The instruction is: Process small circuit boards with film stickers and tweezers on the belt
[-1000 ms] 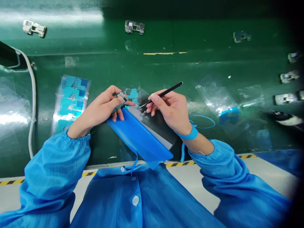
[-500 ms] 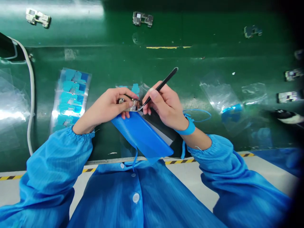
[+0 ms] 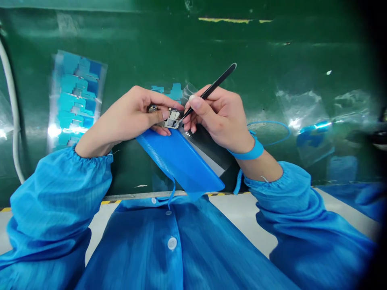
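Note:
My left hand (image 3: 133, 114) pinches a small metal part (image 3: 171, 117) between thumb and fingers, just above the upper end of a blue mesh sheet (image 3: 178, 161). My right hand (image 3: 219, 114) grips black tweezers (image 3: 211, 89) like a pen; their tip touches the part's right edge. A blue wrist strap (image 3: 249, 152) circles my right wrist. Both hands hover over the green work surface (image 3: 181, 52), close together.
A clear sheet of blue die-cut stickers (image 3: 75, 96) lies to the left. A smaller sticker sheet (image 3: 173, 90) peeks out behind my hands. Clear plastic bags (image 3: 305, 117) lie at the right, a white cable (image 3: 10, 104) at the far left. A grey-black pad (image 3: 208, 151) lies under the mesh sheet.
My right hand brought the tweezers' tip over to the metal part in my left hand. The view has dropped, so the metal parts at the back have gone out of sight.

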A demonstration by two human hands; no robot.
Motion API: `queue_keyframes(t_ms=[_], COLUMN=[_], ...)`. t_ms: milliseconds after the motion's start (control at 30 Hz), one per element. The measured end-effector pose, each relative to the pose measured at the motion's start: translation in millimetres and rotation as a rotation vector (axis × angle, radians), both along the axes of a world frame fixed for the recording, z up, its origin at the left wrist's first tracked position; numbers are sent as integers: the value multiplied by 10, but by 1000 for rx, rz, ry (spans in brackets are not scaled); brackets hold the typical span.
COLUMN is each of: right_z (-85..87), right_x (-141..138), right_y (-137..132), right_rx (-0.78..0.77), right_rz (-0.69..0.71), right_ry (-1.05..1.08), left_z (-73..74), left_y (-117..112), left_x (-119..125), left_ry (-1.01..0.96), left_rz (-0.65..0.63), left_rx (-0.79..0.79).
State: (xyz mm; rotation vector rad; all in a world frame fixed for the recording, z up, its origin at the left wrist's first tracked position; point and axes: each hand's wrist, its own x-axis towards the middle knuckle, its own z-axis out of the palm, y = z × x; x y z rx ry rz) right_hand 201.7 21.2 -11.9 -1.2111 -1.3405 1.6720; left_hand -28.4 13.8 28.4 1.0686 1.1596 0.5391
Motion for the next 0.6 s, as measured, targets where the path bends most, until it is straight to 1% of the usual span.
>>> queue_keyframes(t_ms=[167, 333, 467, 600], right_z=[-9, -1, 7, -5], right_x=[4, -4, -14, -16], right_y=[5, -1, -3, -2], right_rx=[-37, -5, 31, 13], right_rz=[-29, -22, -10, -18], right_ry=[-11, -27, -23, -33], left_z=[-15, -16, 2, 12], left_y=[8, 3, 0, -4], left_x=[-2, -8, -16, -19], left_ry=[32, 36, 74, 93], left_rz=[-29, -42, -76, -80], left_rx=[34, 61, 64, 64])
